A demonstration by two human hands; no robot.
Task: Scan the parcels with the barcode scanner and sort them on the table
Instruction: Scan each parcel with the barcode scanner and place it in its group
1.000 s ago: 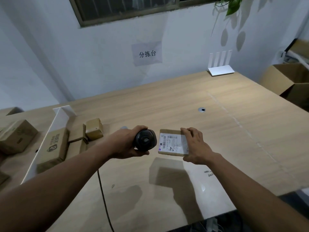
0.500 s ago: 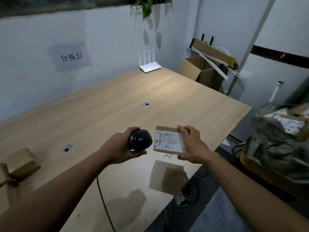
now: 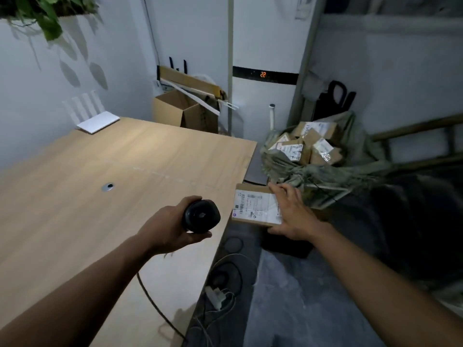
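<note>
Shift: view swings right; flat brown cardboard parcel with white label (image 3: 255, 206) now hangs off the light wooden desk (image 3: 100, 176), centre-right of frame.
Right hand (image 3: 292, 214): grasps the parcel's edge.
Left hand (image 3: 172, 227): grasps black barcode scanner (image 3: 201, 216).
Meaning: probably scanned, heading toward sack of parcels (image 3: 308, 146).

Labelled brown parcel (image 3: 255, 204) beside black scanner (image 3: 202, 216), past table (image 3: 100, 159) edge

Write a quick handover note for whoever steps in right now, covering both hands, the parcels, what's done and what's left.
Left hand grips the barcode scanner, cable trailing down off the table.
Right hand holds a labelled parcel, label up, in the air just past the table's right edge.
More parcels sit in the sack on the right.
Done: cannot tell whether this parcel is scanned.
Left: place it, then scan and sort the sack's parcels.
</note>
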